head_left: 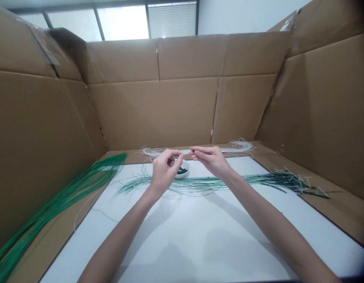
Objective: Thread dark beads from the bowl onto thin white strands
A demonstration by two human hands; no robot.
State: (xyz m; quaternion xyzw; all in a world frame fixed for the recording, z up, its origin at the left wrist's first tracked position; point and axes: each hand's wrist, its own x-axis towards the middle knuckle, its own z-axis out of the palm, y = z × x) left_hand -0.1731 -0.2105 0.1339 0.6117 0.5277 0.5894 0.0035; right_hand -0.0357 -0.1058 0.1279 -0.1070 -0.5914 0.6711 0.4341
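Note:
My left hand (pixel 166 167) is closed in a pinch around a thin pale strand (pixel 186 153), which runs toward the other hand. Facing it, my right hand (pixel 211 159) pinches a small dark piece (pixel 192 151) between thumb and fingers, at the strand's end. Whether the strand passes into the piece is too small to tell. Just below the fingertips stands a white bowl (pixel 186 167) with small dark green bits in it, partly hidden by my left hand. A bundle of thin green strands (pixel 199 183) lies across the white board under both hands, with dark ends at the right.
A long bunch of green strands (pixel 66 198) lies along the left side. Coiled white strands (pixel 239 146) lie behind the white board (pixel 182 236). Cardboard walls (pixel 152 112) enclose the left, back and right. One loose pale strand curves near the board's left edge.

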